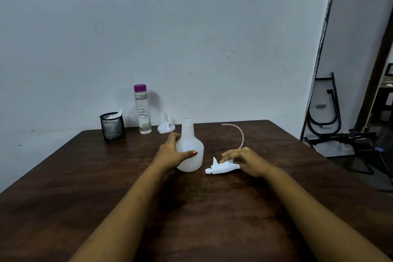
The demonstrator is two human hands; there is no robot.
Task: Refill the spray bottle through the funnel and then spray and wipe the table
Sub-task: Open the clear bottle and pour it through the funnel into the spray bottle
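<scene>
- While the left hand (172, 153) is wrapping the belly of the translucent white plastic spray bottle (191, 151), thumb lying across the front and fingers curling round the far side, the bottle is standing upright with its neck open on the dark brown wooden table (85, 176).
- The right hand (244, 161) is lying just right of the bottle. Its fingers are curling down onto the white plastic trigger head (221, 167), which is lying on its side on the tabletop.
- A thin pinkish dip tube (239, 134) is arcing up from under that hand, right of and behind the bottle.
- A small white plastic funnel (166, 126) is sitting spout-up just behind and left of the bottle.
- Further left of the bottle, a tall clear water bottle with a purple cap (143, 112) is standing, cap on.
- Furthest left of the bottle, a black mesh cup (112, 126) is holding something white.
- Fill level in the spray bottle is not reading through the plastic.
- Handling, judged:
  - The spray bottle is probably light and tipping easily, with thin walls flexing under a squeeze, so holding it low on the belly is looking right while the funnel is going into the neck.
  - The smooth plastic is likely getting slippery once wet.
  - The funnel is stiff and light, and is best taken by its rim.
  - The water bottle is the heaviest item, so gripping it mid-body.
</scene>
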